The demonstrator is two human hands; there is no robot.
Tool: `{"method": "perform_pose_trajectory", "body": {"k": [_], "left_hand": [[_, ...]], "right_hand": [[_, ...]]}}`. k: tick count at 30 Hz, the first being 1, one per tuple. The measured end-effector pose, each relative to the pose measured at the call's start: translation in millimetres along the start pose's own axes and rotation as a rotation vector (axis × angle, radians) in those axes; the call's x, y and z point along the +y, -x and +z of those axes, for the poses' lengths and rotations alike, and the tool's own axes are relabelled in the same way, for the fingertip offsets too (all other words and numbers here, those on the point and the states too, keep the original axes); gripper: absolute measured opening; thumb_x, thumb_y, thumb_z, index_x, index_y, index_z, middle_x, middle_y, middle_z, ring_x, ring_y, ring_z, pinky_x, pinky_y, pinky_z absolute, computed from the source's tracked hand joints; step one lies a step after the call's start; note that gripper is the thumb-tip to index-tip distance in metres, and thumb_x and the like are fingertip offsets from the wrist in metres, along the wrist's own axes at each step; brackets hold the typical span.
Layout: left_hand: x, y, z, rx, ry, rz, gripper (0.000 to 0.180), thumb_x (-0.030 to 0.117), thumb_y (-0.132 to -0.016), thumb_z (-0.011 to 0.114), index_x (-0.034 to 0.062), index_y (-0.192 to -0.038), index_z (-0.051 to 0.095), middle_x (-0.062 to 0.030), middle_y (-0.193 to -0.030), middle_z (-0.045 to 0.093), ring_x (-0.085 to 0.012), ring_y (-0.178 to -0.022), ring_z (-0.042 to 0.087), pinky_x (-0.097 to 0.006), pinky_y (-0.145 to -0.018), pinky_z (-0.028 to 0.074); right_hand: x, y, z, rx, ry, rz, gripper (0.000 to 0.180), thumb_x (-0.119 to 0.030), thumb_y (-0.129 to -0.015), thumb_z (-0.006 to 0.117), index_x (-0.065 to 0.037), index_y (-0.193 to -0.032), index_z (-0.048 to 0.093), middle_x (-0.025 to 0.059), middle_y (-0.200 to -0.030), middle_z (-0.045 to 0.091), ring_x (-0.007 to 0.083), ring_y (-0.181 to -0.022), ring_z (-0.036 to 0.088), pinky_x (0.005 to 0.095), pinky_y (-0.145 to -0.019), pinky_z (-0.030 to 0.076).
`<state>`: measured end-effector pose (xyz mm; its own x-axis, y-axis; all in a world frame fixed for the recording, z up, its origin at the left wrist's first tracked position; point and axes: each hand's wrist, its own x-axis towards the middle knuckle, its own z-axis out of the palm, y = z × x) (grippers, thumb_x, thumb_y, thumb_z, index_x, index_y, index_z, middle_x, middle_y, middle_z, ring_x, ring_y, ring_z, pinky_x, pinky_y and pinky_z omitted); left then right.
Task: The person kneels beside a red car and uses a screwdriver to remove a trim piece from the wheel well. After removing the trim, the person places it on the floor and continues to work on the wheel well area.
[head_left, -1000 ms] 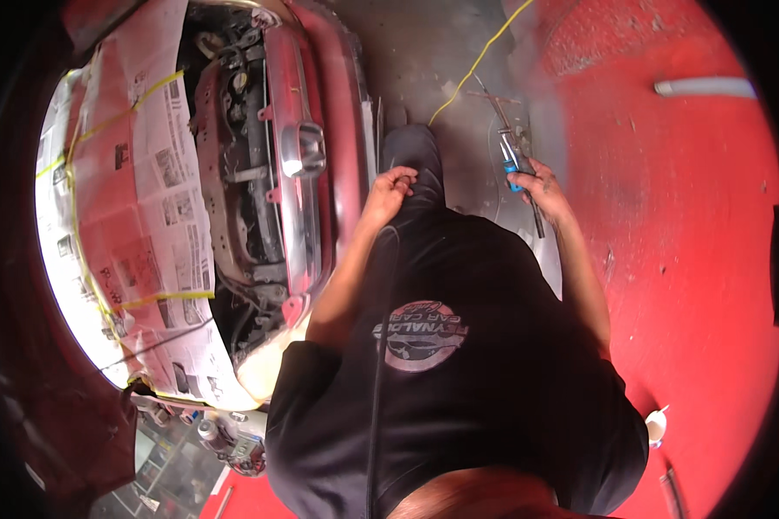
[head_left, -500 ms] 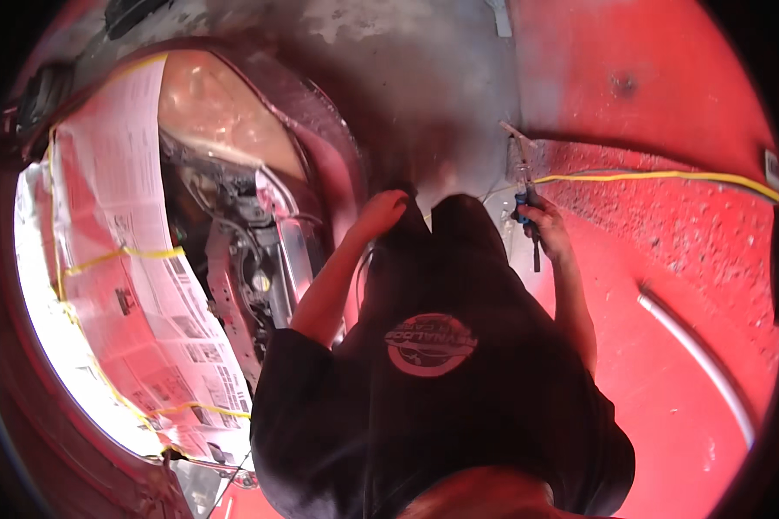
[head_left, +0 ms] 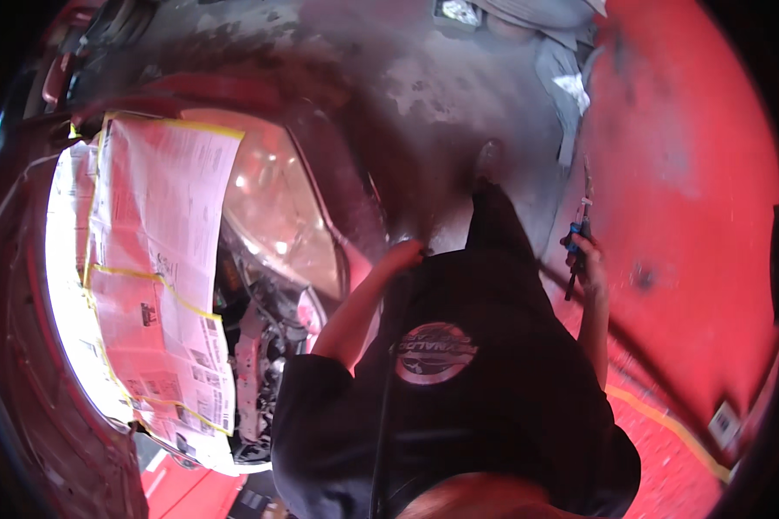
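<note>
1. Right hand (head_left: 587,259): its grip is clenched around a slim hand tool (head_left: 578,232) with a blue handle and a thin dark shaft; the tool is held out to the person's right, above the red floor (head_left: 692,199).
2. Hand tool: judged light and stiff, the metal shaft likely slick; the handle is the sound place to take hold, as here.
3. Left hand (head_left: 404,255): reaches forward beside the car's front. Whether its grip is closed cannot be told, since the fingers are blurred and partly hidden.
4. Car (head_left: 277,199): red, with a clear headlamp just left of the left hand and the engine bay exposed below it.
5. Masking paper (head_left: 160,259): printed sheets edged in yellow tape, covering the car's bodywork at left.
</note>
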<state>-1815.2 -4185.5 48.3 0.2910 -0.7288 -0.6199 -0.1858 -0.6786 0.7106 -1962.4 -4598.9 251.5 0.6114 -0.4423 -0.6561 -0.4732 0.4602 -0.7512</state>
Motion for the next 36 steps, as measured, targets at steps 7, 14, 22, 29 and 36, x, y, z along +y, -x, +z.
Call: {"method": "perform_pose_trajectory", "body": {"k": [7, 14, 22, 29, 36], "left_hand": [[28, -123, -86, 0.432, 0.085, -0.390, 0.025, 0.028, -0.083, 0.064, 0.0060, -0.092, 0.070, -0.0215, -0.097, 0.068, -0.0367, -0.093, 0.067, -0.048, -0.083, 0.052], [112, -145, -247, 0.832, 0.338, -0.445, 0.022, 0.021, -0.082, 0.068, 0.0014, -0.092, 0.071, -0.0168, -0.087, 0.071, -0.0334, -0.088, 0.068, -0.043, -0.081, 0.054], [83, -147, -377, 0.457, 1.498, 0.072, 0.012, 0.006, -0.086, 0.068, 0.0020, -0.097, 0.069, 0.0013, -0.089, 0.064, -0.0069, -0.084, 0.058, -0.020, -0.075, 0.046], [13, -244, -530, 0.834, 1.468, 0.291, 0.009, 0.010, -0.090, 0.067, 0.0036, -0.097, 0.065, 0.0003, -0.090, 0.065, -0.0077, -0.084, 0.059, -0.025, -0.077, 0.049], [-46, -289, -622, 1.006, 1.410, 0.149, 0.031, 0.024, -0.088, 0.072, 0.0008, -0.107, 0.066, -0.0052, -0.089, 0.067, -0.0124, -0.081, 0.059, -0.030, -0.074, 0.049]], "right_hand": [[-119, -252, 54, -0.292, 0.445, 0.189, 0.025, -0.021, -0.085, 0.066, -0.004, -0.102, 0.062, 0.0073, -0.075, 0.064, 0.0108, -0.049, 0.052, 0.0244, -0.043, 0.040], [-262, -394, 228, -0.668, 0.919, 0.057, 0.039, -0.016, -0.078, 0.069, 0.001, -0.111, 0.059, 0.0042, -0.070, 0.059, 0.0100, -0.049, 0.049, 0.0266, -0.041, 0.035], [-324, -502, 463, -0.889, 1.180, -0.025, 0.052, -0.017, -0.078, 0.071, 0.004, -0.121, 0.051, 0.0034, -0.074, 0.062, 0.0068, -0.048, 0.047, 0.0242, -0.042, 0.035], [-349, -578, 603, -0.936, 1.461, -0.103, 0.031, -0.017, -0.076, 0.073, -0.004, -0.099, 0.057, 0.0012, -0.069, 0.057, 0.0083, -0.047, 0.047, 0.0234, -0.041, 0.035], [-399, -587, 787, -1.001, 1.512, 0.239, 0.020, -0.010, -0.079, 0.069, -0.006, -0.094, 0.056, 0.0024, -0.068, 0.060, 0.0059, -0.045, 0.047, 0.0226, -0.039, 0.033]]}}
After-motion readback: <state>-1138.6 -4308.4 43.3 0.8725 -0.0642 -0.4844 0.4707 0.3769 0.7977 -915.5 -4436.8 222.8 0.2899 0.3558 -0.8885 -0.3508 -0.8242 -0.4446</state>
